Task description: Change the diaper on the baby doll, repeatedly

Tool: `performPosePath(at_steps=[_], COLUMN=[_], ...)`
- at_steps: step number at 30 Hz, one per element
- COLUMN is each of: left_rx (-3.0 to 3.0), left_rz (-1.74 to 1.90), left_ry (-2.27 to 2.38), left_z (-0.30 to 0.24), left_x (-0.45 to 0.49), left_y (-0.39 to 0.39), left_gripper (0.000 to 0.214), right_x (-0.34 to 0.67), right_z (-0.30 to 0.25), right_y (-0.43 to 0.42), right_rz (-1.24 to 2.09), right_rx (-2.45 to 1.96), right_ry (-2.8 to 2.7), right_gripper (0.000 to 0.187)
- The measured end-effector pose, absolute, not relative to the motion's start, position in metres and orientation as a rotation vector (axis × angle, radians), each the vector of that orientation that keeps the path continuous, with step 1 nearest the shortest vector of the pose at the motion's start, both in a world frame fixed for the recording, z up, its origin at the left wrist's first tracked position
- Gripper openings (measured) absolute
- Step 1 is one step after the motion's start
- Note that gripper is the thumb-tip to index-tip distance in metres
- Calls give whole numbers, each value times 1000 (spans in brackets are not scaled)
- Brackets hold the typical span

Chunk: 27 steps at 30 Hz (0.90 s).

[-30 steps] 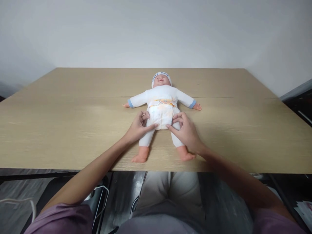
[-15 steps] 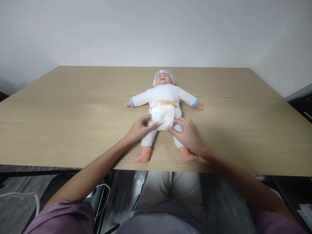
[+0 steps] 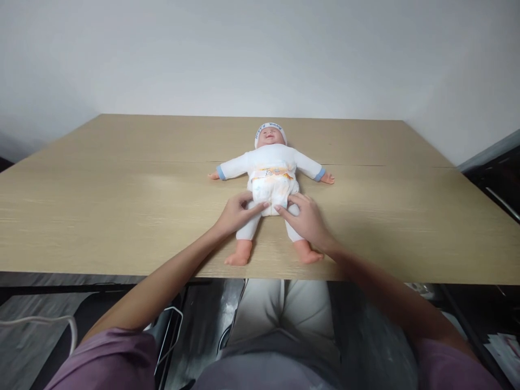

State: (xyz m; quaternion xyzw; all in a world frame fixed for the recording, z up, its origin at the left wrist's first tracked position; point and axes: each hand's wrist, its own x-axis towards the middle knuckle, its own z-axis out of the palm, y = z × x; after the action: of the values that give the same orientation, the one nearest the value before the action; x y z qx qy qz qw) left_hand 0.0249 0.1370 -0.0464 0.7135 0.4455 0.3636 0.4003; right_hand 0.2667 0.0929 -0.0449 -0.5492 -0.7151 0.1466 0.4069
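Note:
A baby doll (image 3: 271, 153) in a white suit with blue cuffs and a lettered white cap lies on its back, arms spread and feet toward me. Around its hips is a white diaper (image 3: 271, 187) with an orange printed band at the waist. My left hand (image 3: 239, 212) grips the diaper's lower edge by the leg on the left, thumb across its front. On the other side my right hand (image 3: 306, 216) holds the matching edge, its thumb close to the left one. Some fingertips are hidden beside the doll's legs.
The doll rests on a wide wooden table (image 3: 122, 216), near its front edge. A pale wall (image 3: 252, 59) stands behind. Below the table are a white cable (image 3: 44, 320) on the left and papers (image 3: 506, 352) on the right.
My thumbs have come slightly closer together at the bottom of the diaper. The camera view has shifted a little; the doll lies in the same pose.

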Motion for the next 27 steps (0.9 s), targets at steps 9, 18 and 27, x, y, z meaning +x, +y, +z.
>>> performPosePath(at_steps=[9,18,27], left_rx=[1396,1609,2429], left_rz=[928,996,1116], left_ry=[979,1070,1578], left_z=[-43,-39,-69], left_x=[26,-8,-13], left_y=[140,121,241], left_gripper=[59,52,57], right_x=[274,302,344], right_z=[-53,-35,-63], right_y=[105,52,183], right_rz=[710,616,-156], right_rx=[-1280,-1361,-1516], right_ry=[-1622,-1750,-1829], right_gripper=[27,42,61])
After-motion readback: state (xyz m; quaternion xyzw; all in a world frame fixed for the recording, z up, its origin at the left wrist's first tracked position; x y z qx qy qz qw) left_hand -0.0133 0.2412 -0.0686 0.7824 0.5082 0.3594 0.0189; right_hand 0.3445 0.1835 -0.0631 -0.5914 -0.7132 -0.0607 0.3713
